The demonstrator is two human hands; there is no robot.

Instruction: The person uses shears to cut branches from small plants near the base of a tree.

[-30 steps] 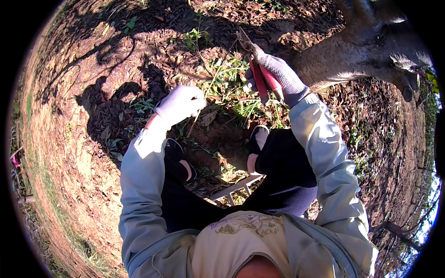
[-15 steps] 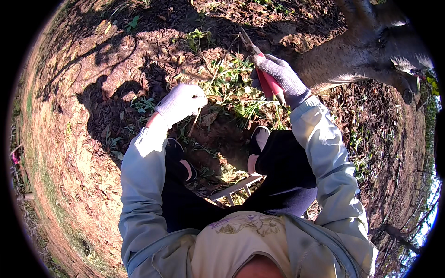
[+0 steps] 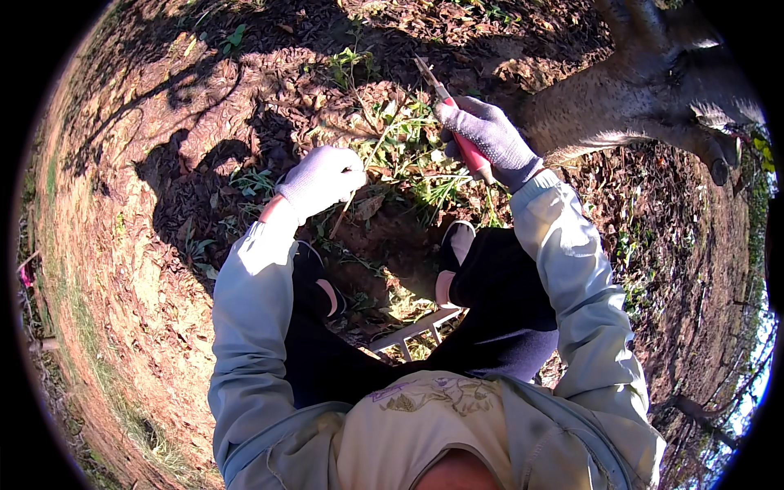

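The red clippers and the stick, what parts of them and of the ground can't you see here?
Head view only:
- Red-handled clippers: the handles are mostly wrapped by the right hand; the blades are too small to tell whether open or closed.
- Thin stem: its lower end is hidden inside the left hand.
- Tree trunk: cut off by the dark fisheye rim.
- Ground under the person: hidden by legs and shadow.

The place is outdoors, on wooded or orchard ground in sunlight. Bare reddish soil [image 3: 122, 269] is strewn with dry fallen leaves [image 3: 269, 90], green weeds [image 3: 408, 155] sprout in patches, and a grey tree trunk [image 3: 621, 106] rises beside long branch shadows.
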